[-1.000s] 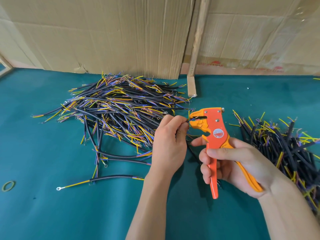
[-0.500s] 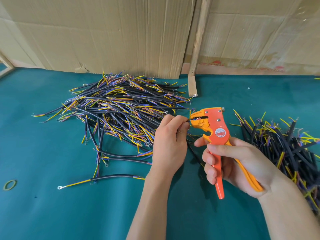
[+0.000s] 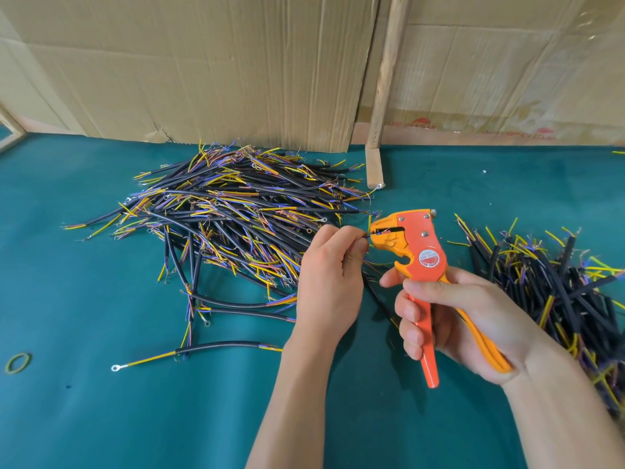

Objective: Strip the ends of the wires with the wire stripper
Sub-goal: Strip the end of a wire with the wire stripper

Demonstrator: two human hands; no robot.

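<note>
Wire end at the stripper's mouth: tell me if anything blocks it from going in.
Nothing visible blocks it. The left hand pinches the thin wire right at the open front of the wire stripper, which the right hand grips by its handles. The tip already sits at the mouth.

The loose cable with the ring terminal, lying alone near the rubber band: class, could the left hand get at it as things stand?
Probably not yet: the way to the loose cable looks free, but the left hand pinches a wire at the wire stripper.
</note>
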